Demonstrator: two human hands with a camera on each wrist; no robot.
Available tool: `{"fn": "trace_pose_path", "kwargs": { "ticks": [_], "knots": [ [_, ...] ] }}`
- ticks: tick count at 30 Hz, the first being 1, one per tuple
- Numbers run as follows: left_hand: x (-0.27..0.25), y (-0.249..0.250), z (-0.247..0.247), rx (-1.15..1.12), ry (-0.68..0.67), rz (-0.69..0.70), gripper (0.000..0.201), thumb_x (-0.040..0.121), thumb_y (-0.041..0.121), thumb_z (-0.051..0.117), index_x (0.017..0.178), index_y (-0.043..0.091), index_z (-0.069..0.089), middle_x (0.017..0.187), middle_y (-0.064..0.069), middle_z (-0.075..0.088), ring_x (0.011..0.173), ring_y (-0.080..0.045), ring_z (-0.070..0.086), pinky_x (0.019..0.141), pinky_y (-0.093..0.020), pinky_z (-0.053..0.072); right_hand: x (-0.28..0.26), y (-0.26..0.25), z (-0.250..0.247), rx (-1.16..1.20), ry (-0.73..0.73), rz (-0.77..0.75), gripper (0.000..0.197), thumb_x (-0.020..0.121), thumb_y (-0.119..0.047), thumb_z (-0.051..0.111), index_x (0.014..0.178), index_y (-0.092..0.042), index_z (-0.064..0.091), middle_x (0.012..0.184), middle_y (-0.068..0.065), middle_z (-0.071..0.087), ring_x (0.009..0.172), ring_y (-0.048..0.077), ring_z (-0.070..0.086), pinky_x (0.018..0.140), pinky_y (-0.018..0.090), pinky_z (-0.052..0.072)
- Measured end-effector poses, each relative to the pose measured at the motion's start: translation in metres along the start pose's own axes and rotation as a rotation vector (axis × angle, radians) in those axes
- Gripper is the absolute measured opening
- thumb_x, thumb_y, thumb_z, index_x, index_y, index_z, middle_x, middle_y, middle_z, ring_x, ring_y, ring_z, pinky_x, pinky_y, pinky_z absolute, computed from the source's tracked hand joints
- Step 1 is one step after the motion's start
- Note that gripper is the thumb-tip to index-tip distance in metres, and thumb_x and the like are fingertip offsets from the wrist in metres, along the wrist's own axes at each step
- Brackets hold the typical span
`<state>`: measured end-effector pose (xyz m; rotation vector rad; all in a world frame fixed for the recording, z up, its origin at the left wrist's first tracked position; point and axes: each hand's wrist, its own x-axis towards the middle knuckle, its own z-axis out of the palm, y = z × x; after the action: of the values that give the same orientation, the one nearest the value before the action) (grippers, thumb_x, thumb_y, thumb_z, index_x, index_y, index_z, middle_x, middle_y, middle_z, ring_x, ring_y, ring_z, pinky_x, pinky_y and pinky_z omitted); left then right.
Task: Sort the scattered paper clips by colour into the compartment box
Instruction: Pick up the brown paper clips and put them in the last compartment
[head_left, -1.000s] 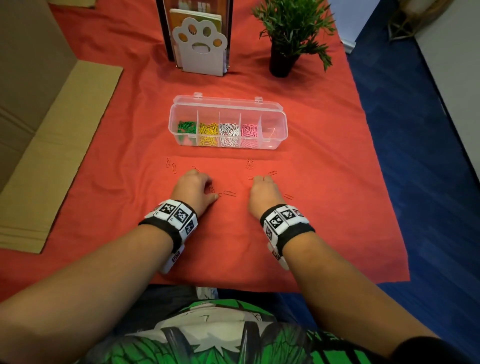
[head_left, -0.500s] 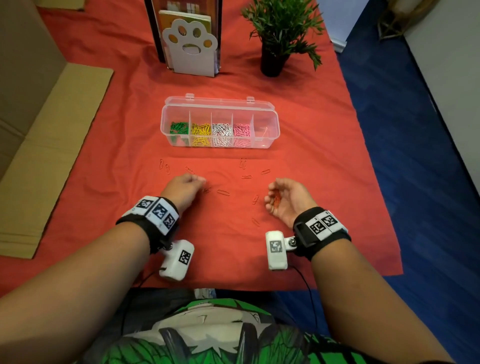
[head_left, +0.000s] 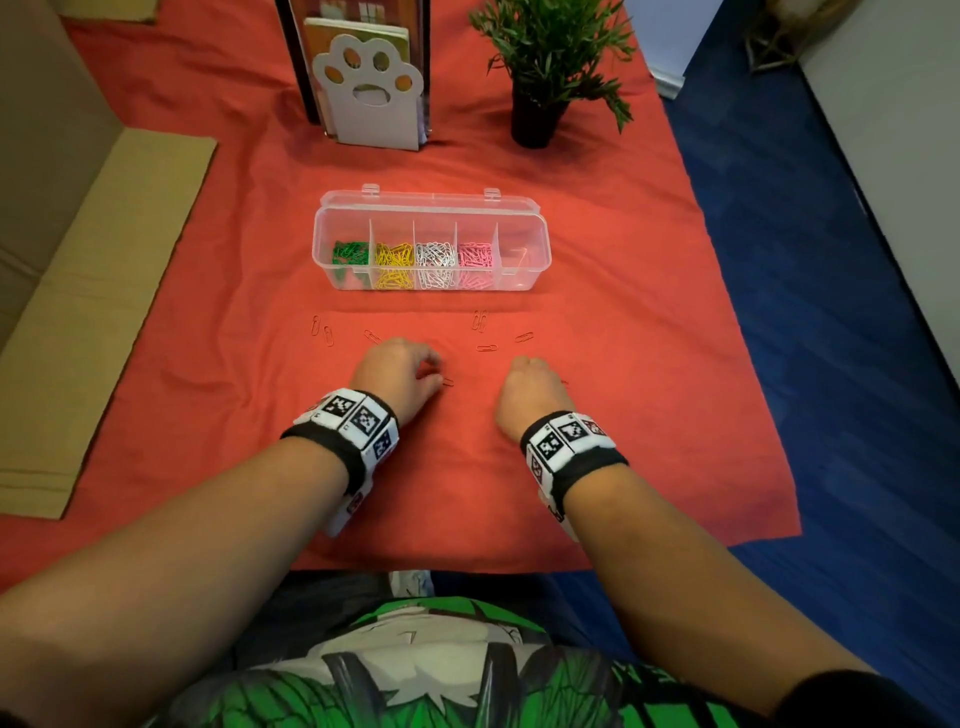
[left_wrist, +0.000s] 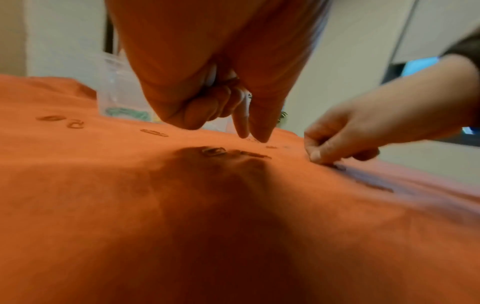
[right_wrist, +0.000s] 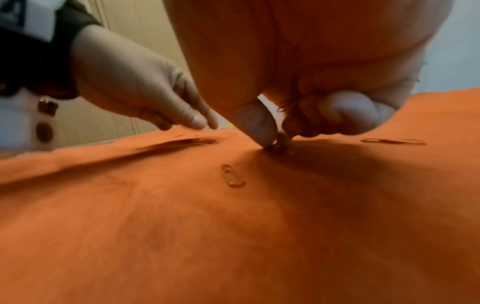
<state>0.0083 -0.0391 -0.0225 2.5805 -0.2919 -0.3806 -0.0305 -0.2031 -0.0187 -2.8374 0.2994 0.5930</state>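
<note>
Both hands down on the cloth near its front edge — left hand curled, holding clips; right hand pinching a clip.

Both forearms reached forward, wrists banded. Left hand hovered knuckles-up, fingers curled under, index fingertip and thumb pointing down. Right hand lowered, thumb and curled fingers pinching at the surface.

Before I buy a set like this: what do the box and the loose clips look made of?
Box: clear, glossy plastic by its look; the clips inside show through its walls. Loose clips: thin bent wire, probably colour-coated in orange-red; the finish is too small to judge.
</note>
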Motion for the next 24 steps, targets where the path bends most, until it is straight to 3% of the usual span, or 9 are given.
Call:
{"fn": "trace_pose_path", "kwargs": {
  "ticks": [4, 7, 9, 11, 14, 16, 18, 21, 24],
  "knots": [
    [-0.003, -0.005, 0.008, 0.126, -0.051, 0.098, 0.02, 0.083, 0.022, 0.061, 0.099, 0.011, 0.067, 0.099, -0.013, 0.058, 0.094, -0.031, 0.059, 0.082, -0.032, 0.045, 0.004, 0.01, -0.001, 0.308, -0.065, 0.053, 0.024, 0.09, -0.013, 0.042, 0.108, -0.003, 0.055, 0.104, 0.014, 0.058, 0.097, 0.029, 0.055, 0.084, 0.032, 0.042],
    [-0.005, -0.005, 0.011, 0.133, -0.061, 0.107, 0.019, 0.087, 0.021, 0.054, 0.095, 0.005, 0.061, 0.1, -0.016, 0.056, 0.095, -0.033, 0.056, 0.084, -0.034, 0.042, 0.002, 0.021, -0.001, 0.867, -0.141, 0.15, 0.018, 0.085, -0.008, 0.047, 0.069, -0.015, 0.052, 0.062, 0.006, 0.049, 0.05, 0.019, 0.041, 0.05, 0.029, 0.032],
    [-0.005, -0.001, 0.01, 0.048, -0.051, 0.065, 0.016, 0.088, 0.019, 0.052, 0.089, 0.005, 0.06, 0.095, -0.016, 0.056, 0.09, -0.031, 0.055, 0.08, -0.033, 0.04, -0.003, 0.026, 0.0, 1.232, -0.176, 0.226, 0.025, 0.088, 0.001, 0.043, 0.07, -0.015, 0.048, 0.061, 0.006, 0.044, 0.046, 0.013, 0.034, 0.041, 0.022, 0.027],
    [-0.004, 0.003, 0.005, -0.173, -0.076, -0.067, 0.016, 0.088, 0.016, 0.048, 0.075, 0.01, 0.056, 0.079, -0.01, 0.056, 0.073, -0.025, 0.053, 0.069, -0.032, 0.038, -0.009, 0.031, -0.005, 1.494, -0.214, 0.269, 0.023, 0.092, 0.004, 0.039, 0.084, -0.014, 0.051, 0.064, 0.004, 0.045, 0.049, 0.01, 0.037, 0.039, 0.018, 0.033],
    [-0.009, 0.01, -0.008, -0.969, -0.266, -0.382, 0.018, 0.076, 0.008, 0.039, 0.06, 0.017, 0.042, 0.061, -0.003, 0.043, 0.045, -0.011, 0.039, 0.046, -0.022, 0.03, -0.015, 0.036, -0.008, 1.706, -0.321, 0.286, 0.022, 0.093, -0.003, 0.036, 0.084, -0.008, 0.056, 0.065, 0.004, 0.045, 0.053, 0.013, 0.049, 0.044, 0.02, 0.045],
    [-0.016, 0.01, -0.018, -1.401, -0.363, -0.468, 0.006, 0.059, 0.016, 0.037, 0.058, 0.014, 0.042, 0.06, -0.007, 0.046, 0.044, -0.014, 0.038, 0.046, -0.019, 0.03, -0.017, 0.034, -0.005, 1.633, -0.353, 0.324, 0.021, 0.092, -0.008, 0.041, 0.076, -0.009, 0.054, 0.064, 0.003, 0.044, 0.05, 0.013, 0.049, 0.041, 0.02, 0.044],
    [-0.018, 0.006, -0.024, -1.562, -0.37, -0.472, 0.018, 0.055, 0.02, 0.038, 0.059, 0.01, 0.051, 0.061, -0.01, 0.056, 0.048, -0.017, 0.046, 0.05, -0.021, 0.04, -0.017, 0.029, -0.001, 1.211, -0.316, 0.279, 0.019, 0.089, -0.011, 0.048, 0.071, -0.016, 0.051, 0.062, 0.001, 0.045, 0.05, 0.013, 0.043, 0.042, 0.02, 0.039],
    [-0.015, -0.001, -0.03, -1.597, -0.271, -0.547, 0.022, 0.061, 0.018, 0.04, 0.065, 0.008, 0.06, 0.06, -0.007, 0.061, 0.047, -0.014, 0.051, 0.048, -0.018, 0.044, -0.024, 0.02, 0.003, 0.415, -0.203, 0.101, 0.008, 0.086, -0.022, 0.053, 0.081, -0.017, 0.054, 0.084, 0.004, 0.06, 0.075, 0.021, 0.057, 0.066, 0.026, 0.044],
    [-0.007, -0.01, -0.024, -1.296, -0.11, -0.6, 0.023, 0.085, 0.025, 0.048, 0.064, 0.016, 0.053, 0.048, 0.004, 0.043, 0.036, -0.007, 0.035, 0.036, -0.012, 0.027, -0.033, 0.015, 0.015, 0.078, -0.098, -0.016, 0.029, 0.087, -0.023, 0.053, 0.11, -0.006, 0.053, 0.117, 0.014, 0.052, 0.108, 0.03, 0.055, 0.092, 0.033, 0.045]
  ]
}}
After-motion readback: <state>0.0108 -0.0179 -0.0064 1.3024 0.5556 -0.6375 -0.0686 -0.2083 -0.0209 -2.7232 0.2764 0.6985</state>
